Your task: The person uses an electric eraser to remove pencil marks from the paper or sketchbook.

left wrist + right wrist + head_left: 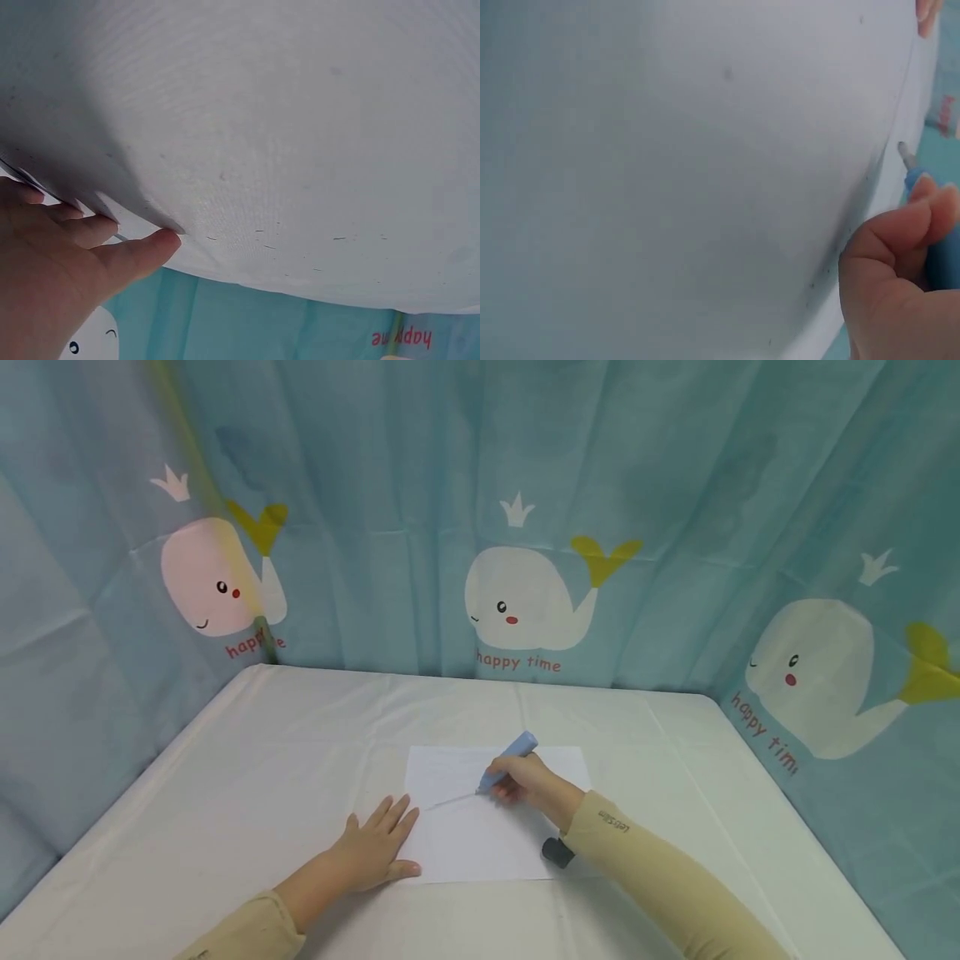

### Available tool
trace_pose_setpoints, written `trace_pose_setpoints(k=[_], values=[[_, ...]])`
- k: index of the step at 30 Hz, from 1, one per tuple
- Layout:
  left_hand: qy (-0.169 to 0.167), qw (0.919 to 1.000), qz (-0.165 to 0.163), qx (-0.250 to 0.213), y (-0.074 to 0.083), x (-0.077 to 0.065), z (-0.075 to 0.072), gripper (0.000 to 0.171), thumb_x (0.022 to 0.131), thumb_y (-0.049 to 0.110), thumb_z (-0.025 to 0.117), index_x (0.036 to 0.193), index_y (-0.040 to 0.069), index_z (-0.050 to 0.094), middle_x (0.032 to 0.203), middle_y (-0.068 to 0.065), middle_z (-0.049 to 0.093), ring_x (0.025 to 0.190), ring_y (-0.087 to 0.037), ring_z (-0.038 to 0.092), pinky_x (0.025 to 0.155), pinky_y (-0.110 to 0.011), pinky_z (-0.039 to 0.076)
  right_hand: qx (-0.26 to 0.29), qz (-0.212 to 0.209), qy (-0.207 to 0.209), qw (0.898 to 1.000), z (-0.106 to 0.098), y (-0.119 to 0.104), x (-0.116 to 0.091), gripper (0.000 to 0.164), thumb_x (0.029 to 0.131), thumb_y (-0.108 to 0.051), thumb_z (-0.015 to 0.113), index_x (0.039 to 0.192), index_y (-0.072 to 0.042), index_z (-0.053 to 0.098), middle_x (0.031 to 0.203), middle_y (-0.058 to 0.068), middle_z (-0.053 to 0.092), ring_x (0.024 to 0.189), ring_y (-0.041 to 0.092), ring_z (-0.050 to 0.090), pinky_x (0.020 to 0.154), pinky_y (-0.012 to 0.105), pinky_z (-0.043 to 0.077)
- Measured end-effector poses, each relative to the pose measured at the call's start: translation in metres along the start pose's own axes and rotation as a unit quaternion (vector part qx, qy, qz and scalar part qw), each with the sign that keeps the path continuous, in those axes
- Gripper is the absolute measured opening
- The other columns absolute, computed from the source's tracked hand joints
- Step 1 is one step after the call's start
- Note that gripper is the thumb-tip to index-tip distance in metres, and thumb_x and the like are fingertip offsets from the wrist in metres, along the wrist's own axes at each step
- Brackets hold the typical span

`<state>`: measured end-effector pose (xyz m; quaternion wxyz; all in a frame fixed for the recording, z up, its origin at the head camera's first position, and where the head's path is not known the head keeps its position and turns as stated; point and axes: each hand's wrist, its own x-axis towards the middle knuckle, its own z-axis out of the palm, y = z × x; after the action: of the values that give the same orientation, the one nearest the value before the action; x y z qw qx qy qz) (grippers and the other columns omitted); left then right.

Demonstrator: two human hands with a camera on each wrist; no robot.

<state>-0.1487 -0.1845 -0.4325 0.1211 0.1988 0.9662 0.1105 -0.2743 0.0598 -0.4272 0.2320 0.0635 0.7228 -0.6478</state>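
Note:
A white sheet of paper point(480, 847) lies on the table in the head view. My right hand point(523, 779) pinches a thick light-blue marker pen point(519, 745), tilted, with its grey tip right at the paper. From that tip a thin faint line point(452, 799) runs leftward over the sheet. In the right wrist view the marker's tip point(904, 152) shows beyond the thumb and fingers. With fingers spread, my left hand point(373, 847) lies flat at the sheet's left edge. A small dark cap-like piece point(557, 852) sits on the paper near the right sleeve, which partly covers it.
A white cloth covers the table point(300, 727). Behind and beside it hangs a blue-green curtain point(390, 602) printed with whales and "happy time". The right sleeve point(660, 868) crosses the sheet's lower right corner.

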Motion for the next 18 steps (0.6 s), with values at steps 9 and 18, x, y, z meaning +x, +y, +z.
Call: trace_pose_setpoints(k=[9, 18], values=[[0.002, 1.0, -0.003, -0.004, 0.0004, -0.0016, -0.0001, 0.084, 0.091, 0.055, 0.056, 0.147, -0.003, 0.033, 0.156, -0.025, 0.022, 0.143, -0.045, 0.017, 0.097, -0.078, 0.018, -0.017, -0.003, -0.003, 1.0, 0.0062, 0.0034, 0.001, 0.023, 0.084, -0.006, 0.064, 0.102, 0.007, 0.06, 0.063, 0.007, 0.059, 0.048, 0.009, 0.052, 0.05, 0.018, 0.044], [0.003, 0.9999, -0.012, -0.001, 0.0001, -0.0002, 0.0011, 0.084, 0.091, 0.054, 0.057, 0.147, -0.003, 0.034, 0.156, -0.024, 0.023, 0.143, -0.044, 0.017, 0.098, -0.078, 0.018, -0.012, 0.015, -0.002, 1.0, 0.0081, 0.0027, 0.0026, 0.026, 0.085, -0.006, 0.066, 0.105, 0.007, 0.058, 0.065, 0.008, 0.059, 0.048, 0.009, 0.052, 0.05, 0.018, 0.045]])
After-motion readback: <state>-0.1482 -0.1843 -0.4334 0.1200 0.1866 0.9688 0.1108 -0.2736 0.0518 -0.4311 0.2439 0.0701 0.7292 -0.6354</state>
